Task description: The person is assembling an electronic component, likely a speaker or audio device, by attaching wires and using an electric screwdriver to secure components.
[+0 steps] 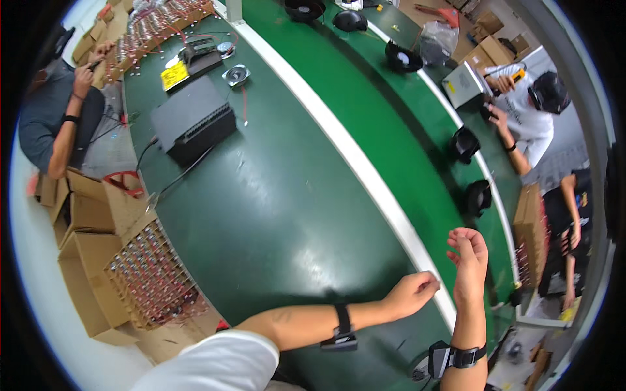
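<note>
My left hand (411,295) reaches in from the lower middle and lies at the white rail (385,202) between the dark green worktop and the bright green conveyor belt. Its fingers are curled together, and no object shows in them. Farther right, my right hand (469,260) is raised over the belt, palm turned inward. Its fingers are loosely bent and apart, with nothing between them. The nearest thing beyond it is a round black housing (478,198) at the belt's far side. A second black housing (463,144) stands just past that one.
On the worktop (274,215) are a black box-shaped device (193,121) with cables, a small round speaker (236,75) and a yellow label (174,75). Open cartons (98,280) and a divided tray (153,274) stand left. Co-workers sit at left and right; one handles a white box (462,85).
</note>
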Demonstrator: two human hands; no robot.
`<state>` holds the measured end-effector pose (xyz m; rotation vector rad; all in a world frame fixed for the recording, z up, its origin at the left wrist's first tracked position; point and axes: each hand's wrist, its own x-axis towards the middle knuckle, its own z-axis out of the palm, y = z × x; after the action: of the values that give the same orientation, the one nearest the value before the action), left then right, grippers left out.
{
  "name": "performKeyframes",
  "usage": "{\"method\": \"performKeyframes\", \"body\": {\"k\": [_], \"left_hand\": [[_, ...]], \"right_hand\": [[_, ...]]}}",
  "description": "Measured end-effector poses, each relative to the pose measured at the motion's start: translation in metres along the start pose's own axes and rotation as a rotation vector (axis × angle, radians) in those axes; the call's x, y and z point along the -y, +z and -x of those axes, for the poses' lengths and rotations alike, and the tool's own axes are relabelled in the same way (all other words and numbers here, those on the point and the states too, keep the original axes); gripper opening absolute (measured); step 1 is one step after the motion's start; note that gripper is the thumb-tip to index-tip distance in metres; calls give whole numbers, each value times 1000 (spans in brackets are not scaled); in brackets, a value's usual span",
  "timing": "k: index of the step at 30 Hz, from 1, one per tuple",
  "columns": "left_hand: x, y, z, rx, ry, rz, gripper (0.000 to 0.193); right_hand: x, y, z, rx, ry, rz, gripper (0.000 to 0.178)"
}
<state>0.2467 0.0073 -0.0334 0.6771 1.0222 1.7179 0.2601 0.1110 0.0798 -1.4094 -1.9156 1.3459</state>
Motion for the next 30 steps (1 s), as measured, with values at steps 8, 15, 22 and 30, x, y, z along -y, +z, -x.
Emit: {"method": "performKeyframes", "body": {"k": [8,15,22,30], "left_hand": [[-155,-206,-63,-479,224,224,11],[-170,-319,-144,-816,328,55,17],[-178,-321,-143,-910,237,47,15],[-177,-316,-141,-806,195,-532,9]], "right_hand": [[146,71,-194,174,-505,633,19],[239,133,-460,15,-782,926,35],[286,160,-604,-2,-844,1022,41],[289,163,-681,148,122,764,23]]}}
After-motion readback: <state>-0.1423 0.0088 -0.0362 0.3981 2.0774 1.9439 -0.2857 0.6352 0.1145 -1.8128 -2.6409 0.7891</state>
